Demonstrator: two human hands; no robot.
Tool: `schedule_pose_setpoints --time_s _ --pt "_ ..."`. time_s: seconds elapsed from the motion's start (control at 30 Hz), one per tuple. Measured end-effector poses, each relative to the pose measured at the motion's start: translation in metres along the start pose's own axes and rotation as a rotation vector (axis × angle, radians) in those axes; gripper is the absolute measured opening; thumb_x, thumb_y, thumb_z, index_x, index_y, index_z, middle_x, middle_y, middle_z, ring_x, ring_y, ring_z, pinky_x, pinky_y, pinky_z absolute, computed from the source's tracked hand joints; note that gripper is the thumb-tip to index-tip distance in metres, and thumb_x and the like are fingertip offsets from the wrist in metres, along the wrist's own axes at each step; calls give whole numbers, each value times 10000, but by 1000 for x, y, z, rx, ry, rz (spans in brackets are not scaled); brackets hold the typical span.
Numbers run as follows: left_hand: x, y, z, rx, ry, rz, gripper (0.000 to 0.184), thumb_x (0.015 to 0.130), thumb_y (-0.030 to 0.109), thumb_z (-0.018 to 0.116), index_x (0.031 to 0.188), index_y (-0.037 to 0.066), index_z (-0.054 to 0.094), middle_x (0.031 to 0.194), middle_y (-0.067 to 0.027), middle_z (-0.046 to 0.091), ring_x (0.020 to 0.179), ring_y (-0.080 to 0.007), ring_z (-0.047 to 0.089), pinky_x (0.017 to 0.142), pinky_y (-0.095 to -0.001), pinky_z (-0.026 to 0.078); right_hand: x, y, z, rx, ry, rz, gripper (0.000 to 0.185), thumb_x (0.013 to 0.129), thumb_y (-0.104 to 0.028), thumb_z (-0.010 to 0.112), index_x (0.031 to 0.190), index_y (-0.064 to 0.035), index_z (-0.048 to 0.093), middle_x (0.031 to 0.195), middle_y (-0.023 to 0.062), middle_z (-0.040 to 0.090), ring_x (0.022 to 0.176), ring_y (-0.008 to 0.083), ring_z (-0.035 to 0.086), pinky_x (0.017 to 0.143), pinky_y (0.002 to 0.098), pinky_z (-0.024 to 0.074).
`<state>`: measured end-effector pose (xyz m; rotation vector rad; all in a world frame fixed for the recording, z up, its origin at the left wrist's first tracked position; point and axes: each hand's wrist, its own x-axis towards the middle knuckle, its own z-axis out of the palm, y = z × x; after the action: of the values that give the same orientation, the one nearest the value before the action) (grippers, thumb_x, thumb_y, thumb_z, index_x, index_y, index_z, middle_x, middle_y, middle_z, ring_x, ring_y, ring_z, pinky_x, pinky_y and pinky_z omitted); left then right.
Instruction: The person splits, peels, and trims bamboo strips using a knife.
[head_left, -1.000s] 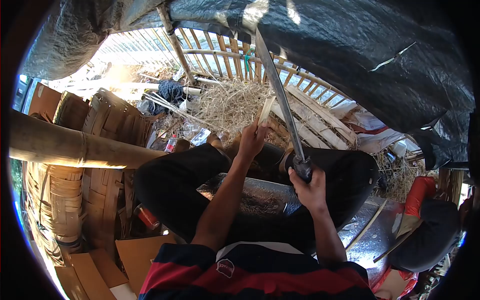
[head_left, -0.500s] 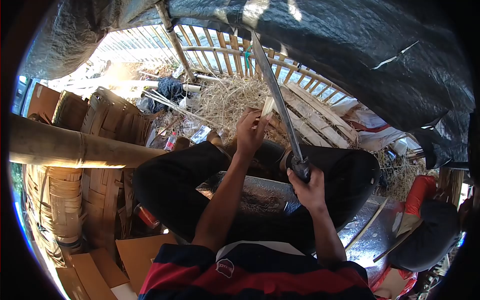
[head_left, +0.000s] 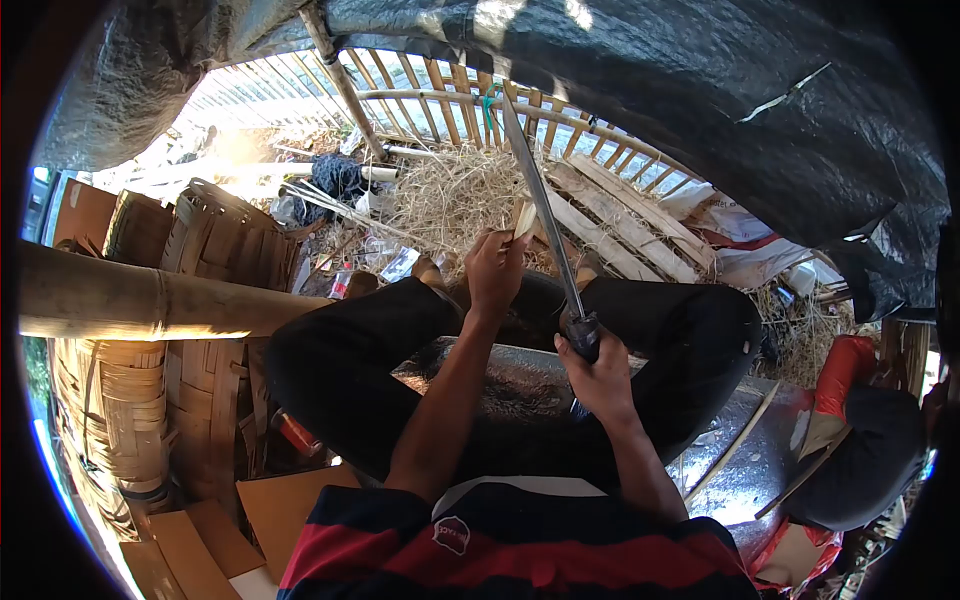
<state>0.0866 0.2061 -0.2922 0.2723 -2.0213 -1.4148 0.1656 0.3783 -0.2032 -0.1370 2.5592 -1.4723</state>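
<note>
A short pale bamboo piece (head_left: pixel 525 220) stands up from my left hand (head_left: pixel 494 272), whose fingers are closed round its lower end. My right hand (head_left: pixel 598 372) grips the dark handle of a long machete (head_left: pixel 541 200). The blade points up and slightly left, just to the right of the bamboo piece; whether they touch I cannot tell. Both hands are above my crossed legs in black trousers (head_left: pixel 350 350). Beneath them lies a dark, shiny sheet (head_left: pixel 720 440).
Woven bamboo baskets (head_left: pixel 110 400) and a thick bamboo pole (head_left: pixel 100 290) are at the left. Straw (head_left: pixel 455 200) and flat boards (head_left: pixel 630 215) lie ahead, before a slatted fence. A dark tarp (head_left: pixel 700 100) hangs above. Another person's dark-clothed leg (head_left: pixel 870 460) shows at the right.
My right hand and the machete have moved slightly left and down. The left hand has shifted a little left, its fingers now closer together around the bamboo piece.
</note>
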Motion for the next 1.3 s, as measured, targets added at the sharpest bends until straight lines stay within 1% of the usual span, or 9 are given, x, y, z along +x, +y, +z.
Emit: schedule_pose_setpoints --time_s 0.13,0.2,0.6,0.7,0.8,0.9,1.0,1.13,1.3 --pt "-21 -23 4 12 -66 -66 165 812 100 708 827 -41 623 782 -127 624 669 -199 636 582 -291 516 -3 11 -2 -70 26 7 167 790 -152 652 843 -1 603 697 162 617 677 317 655 625 366 486" --pt "-28 -34 6 12 -79 -74 159 812 99 710 831 -39 634 786 -116 634 683 -178 636 597 -282 521 -2 8 -8 -55 -130 250 161 788 -152 632 840 -2 605 688 169 605 688 349 638 640 383 479" --pt "-47 -58 -4 4 -193 -155 139 808 93 691 861 -24 637 802 -127 616 709 -223 630 642 -307 491 -2 48 3 -140 -355 412 261 755 -210 683 880 11 623 722 135 609 719 256 624 682 389 455" --pt "-55 -75 -6 32 -210 -199 163 805 118 701 854 -29 650 765 -128 633 708 -238 645 652 -334 501 -6 46 6 -86 -264 379 204 770 -191 634 806 8 604 670 150 601 671 259 620 657 394 451" --pt "-62 -96 -12 314 -506 -258 201 824 169 685 875 -23 652 753 -153 638 714 -264 648 665 -365 495 1 36 7 -43 -304 478 230 775 -204 645 829 16 606 677 148 604 668 254 616 656 393 452" --pt "-83 -124 -19 235 -548 -527 262 835 259 681 882 3 657 756 -175 640 730 -290 649 660 -378 482 4 35 9 43 -320 450 279 782 -238 664 865 21 605 678 136 599 673 259 611 655 394 451" --pt "-68 -131 -15 313 -558 -358 254 849 285 669 896 36 662 731 -180 635 701 -295 646 630 -371 468 7 31 -11 12 -277 270 307 798 -249 682 937 13 600 660 97 578 616 202 593 584 361 452" --pt "4 -23 -14 192 -473 -82 238 896 292 621 888 59 666 595 -133 594 529 -212 585 535 -347 438 17 -50 -84 308 -251 306 276 820 -207 693 972 -6 582 651 19 544 467 58 473 433 216 392" --pt "58 65 -12 113 -376 108 232 893 274 641 898 44 671 558 -89 558 479 -92 473 454 -286 375 10 -123 -150 380 -174 70 279 836 -171 649 1016 26 567 696 48 572 467 53 435 438 208 370"
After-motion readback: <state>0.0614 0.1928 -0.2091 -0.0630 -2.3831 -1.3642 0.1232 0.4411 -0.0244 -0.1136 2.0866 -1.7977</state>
